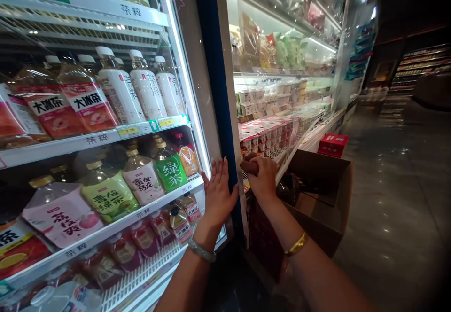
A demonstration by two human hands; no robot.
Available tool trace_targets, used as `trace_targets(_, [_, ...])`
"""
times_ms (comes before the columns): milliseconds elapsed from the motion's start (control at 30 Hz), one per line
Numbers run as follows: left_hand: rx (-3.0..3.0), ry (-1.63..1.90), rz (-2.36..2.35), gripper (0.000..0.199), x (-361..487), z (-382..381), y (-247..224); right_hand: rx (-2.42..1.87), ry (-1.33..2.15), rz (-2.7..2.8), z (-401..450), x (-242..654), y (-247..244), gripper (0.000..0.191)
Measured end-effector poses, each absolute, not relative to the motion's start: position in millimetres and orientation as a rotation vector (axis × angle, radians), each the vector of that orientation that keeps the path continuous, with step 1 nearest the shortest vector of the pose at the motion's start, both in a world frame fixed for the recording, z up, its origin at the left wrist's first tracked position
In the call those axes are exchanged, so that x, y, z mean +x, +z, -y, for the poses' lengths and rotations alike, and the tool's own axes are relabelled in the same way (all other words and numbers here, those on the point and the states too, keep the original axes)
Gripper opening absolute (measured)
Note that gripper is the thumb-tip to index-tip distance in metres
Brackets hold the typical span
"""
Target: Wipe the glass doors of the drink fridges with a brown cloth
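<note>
My left hand [219, 194] lies with its fingers spread against the grey frame [192, 44] and dark blue edge [211, 63] of a lit drinks cooler. To its right, my right hand [262, 176] is closed near the pale upright edge [232, 96] of the neighbouring chilled case. What its fingers hold, if anything, is hidden. Left of my hands, tea bottles stand on the cooler shelves, among them a green-labelled bottle [172, 168] and a white-labelled bottle [146, 86]. Clear plastic sheeting [299, 128] hangs across the chilled case beyond my right hand.
An open cardboard box [338, 199] with dark contents stands on the floor beside my right forearm. Behind it is a red box [332, 145]. Stacked yogurt packs [269, 136] fill the chilled case. The shiny floor [391, 199] runs along the right towards distant shelves [423, 65].
</note>
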State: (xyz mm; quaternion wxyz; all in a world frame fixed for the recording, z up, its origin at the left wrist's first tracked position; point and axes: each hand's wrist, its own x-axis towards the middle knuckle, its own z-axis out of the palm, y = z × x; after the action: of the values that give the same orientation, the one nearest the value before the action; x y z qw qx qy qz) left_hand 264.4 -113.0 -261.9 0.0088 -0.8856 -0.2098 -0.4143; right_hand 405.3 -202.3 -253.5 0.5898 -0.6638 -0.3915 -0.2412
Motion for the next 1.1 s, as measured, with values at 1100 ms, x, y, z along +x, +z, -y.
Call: trace_targets(1100, [-2.526,-1.432,0.692,0.074,290,85,-261,-1.238,-0.845,1.061,142,422,-214,0.025])
